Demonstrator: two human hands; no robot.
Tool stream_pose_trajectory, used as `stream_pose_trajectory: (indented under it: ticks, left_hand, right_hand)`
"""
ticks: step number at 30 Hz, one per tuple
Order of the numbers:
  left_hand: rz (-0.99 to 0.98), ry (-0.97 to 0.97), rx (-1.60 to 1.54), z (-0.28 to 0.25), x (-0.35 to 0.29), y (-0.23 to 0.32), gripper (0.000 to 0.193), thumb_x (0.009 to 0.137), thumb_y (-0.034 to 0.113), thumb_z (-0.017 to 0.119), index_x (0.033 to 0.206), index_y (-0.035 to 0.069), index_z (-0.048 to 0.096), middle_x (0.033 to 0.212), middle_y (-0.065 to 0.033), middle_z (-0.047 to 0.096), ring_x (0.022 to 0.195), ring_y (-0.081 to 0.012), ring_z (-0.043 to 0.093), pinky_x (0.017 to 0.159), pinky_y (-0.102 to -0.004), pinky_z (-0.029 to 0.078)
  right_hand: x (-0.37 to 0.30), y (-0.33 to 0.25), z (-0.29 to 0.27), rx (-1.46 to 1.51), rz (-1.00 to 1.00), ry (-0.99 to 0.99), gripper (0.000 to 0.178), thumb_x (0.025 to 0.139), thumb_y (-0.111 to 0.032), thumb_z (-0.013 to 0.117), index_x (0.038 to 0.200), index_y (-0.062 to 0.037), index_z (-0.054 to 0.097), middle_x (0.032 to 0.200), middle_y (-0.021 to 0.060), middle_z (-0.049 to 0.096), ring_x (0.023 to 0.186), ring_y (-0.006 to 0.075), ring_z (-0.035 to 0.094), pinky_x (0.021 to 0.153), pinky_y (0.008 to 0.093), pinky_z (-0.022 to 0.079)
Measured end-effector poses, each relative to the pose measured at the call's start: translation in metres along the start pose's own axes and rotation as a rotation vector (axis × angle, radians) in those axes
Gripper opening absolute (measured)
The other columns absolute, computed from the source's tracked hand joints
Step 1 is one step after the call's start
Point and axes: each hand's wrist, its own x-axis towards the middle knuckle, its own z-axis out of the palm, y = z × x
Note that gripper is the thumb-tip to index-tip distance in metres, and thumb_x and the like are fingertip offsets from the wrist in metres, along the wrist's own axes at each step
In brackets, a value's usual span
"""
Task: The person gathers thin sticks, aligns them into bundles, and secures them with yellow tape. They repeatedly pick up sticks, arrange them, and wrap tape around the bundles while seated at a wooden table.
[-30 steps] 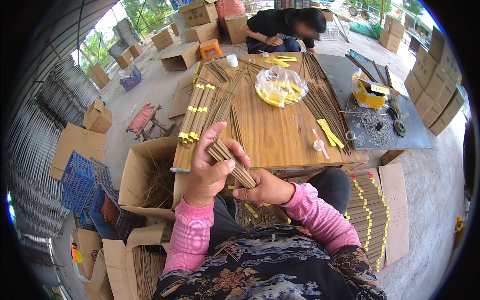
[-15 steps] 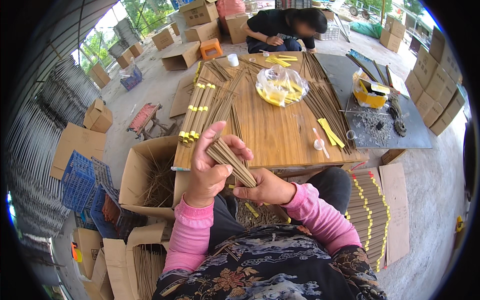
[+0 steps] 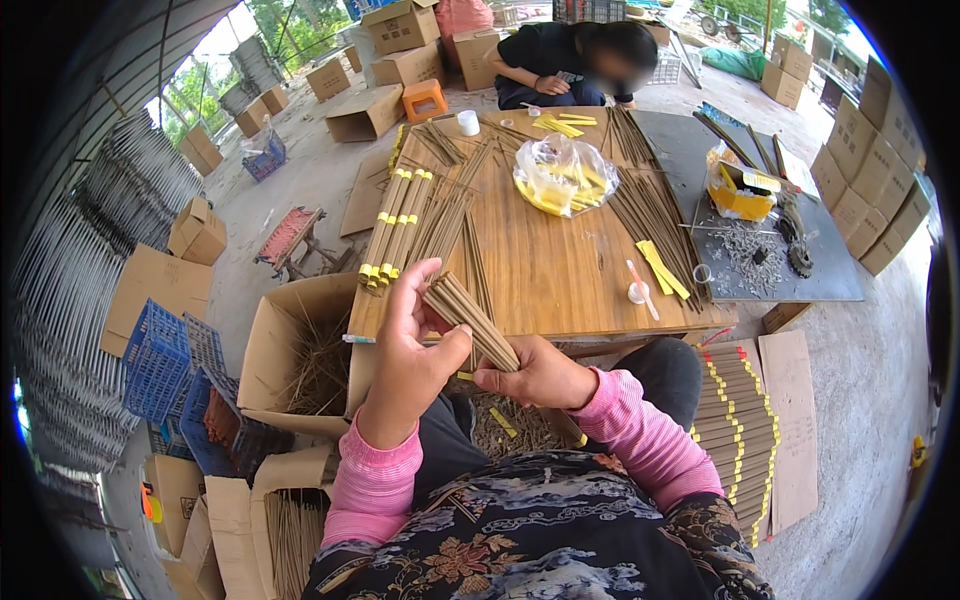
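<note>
A bundle of brown incense sticks (image 3: 478,325) slants between my two hands, just in front of the table's near edge. My left hand (image 3: 408,345) closes round its upper end, thumb pressed against the sticks. The lower end sits in the grip of my right hand (image 3: 540,373). Beyond my left hand, finished bundles with yellow paper bands (image 3: 395,225) lie side by side on the wooden table (image 3: 545,270). Loose incense sticks (image 3: 440,222) are spread beside them, and more loose sticks (image 3: 655,225) lie at the table's right side.
A clear bag of yellow strips (image 3: 565,175) and a small white pot with a brush (image 3: 638,291) stand on the table. An open carton (image 3: 300,360) is at my left. Banded bundles (image 3: 738,430) lie low at my right. Across the table a person (image 3: 570,65) bends forward.
The fingers of my left hand have drawn in round the bundle's upper end, and the stick tips now look more even. My right hand keeps its grip with a slight shift.
</note>
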Motion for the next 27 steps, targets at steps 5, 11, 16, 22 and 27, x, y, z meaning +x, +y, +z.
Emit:
stream_pose_trajectory:
  ticks: [5,11,16,22,27]
  left_hand:
    - [-0.037,0.026,0.039,0.003,-0.004,0.007,0.055,0.07,-0.01,0.048,0.123,-0.001,0.035,0.102,-0.0056,0.049,0.091,-0.011,0.051,0.08,-0.0247,0.043]
    - [0.022,0.009,0.042,0.0,-0.005,0.002,0.051,0.072,-0.007,0.052,0.121,-0.001,0.037,0.102,-0.0064,0.051,0.086,-0.0106,0.054,0.077,-0.0254,0.045]
    - [0.008,0.062,0.072,0.004,-0.008,0.009,0.05,0.073,-0.008,0.05,0.121,-0.002,0.038,0.106,-0.0069,0.05,0.09,-0.0108,0.051,0.08,-0.0243,0.043]
    - [0.014,0.132,0.119,0.006,-0.01,0.01,0.046,0.074,-0.007,0.051,0.119,-0.003,0.04,0.102,-0.0073,0.053,0.084,-0.0087,0.051,0.073,-0.0219,0.043]
    - [0.019,0.17,0.168,0.005,-0.011,0.009,0.045,0.073,-0.008,0.049,0.117,-0.003,0.042,0.106,-0.0095,0.053,0.083,-0.0082,0.051,0.073,-0.0212,0.043]
  right_hand:
    - [0.001,0.003,0.001,-0.001,-0.068,-0.009,0.018,0.084,-0.021,0.06,0.08,-0.0037,0.056,0.057,-0.004,0.048,0.046,0.0043,0.043,0.042,0.0206,0.036]
    - [0.001,0.004,-0.002,0.02,-0.01,-0.045,0.017,0.084,-0.022,0.061,0.082,-0.0048,0.056,0.058,-0.0043,0.048,0.045,0.0037,0.043,0.041,0.0193,0.036]
    - [-0.002,-0.001,0.0,-0.01,-0.054,0.006,0.017,0.082,-0.018,0.061,0.08,-0.0015,0.057,0.064,-0.0023,0.052,0.06,0.0053,0.046,0.053,0.0226,0.041]
    - [0.0,0.006,0.0,-0.094,-0.079,0.038,0.019,0.082,-0.018,0.061,0.081,-0.0002,0.057,0.066,0.0001,0.053,0.063,0.007,0.046,0.057,0.0246,0.042]
    - [0.003,0.016,-0.001,-0.152,-0.125,0.054,0.021,0.082,-0.02,0.061,0.084,0.0004,0.057,0.065,0.002,0.053,0.063,0.008,0.047,0.058,0.0256,0.043]
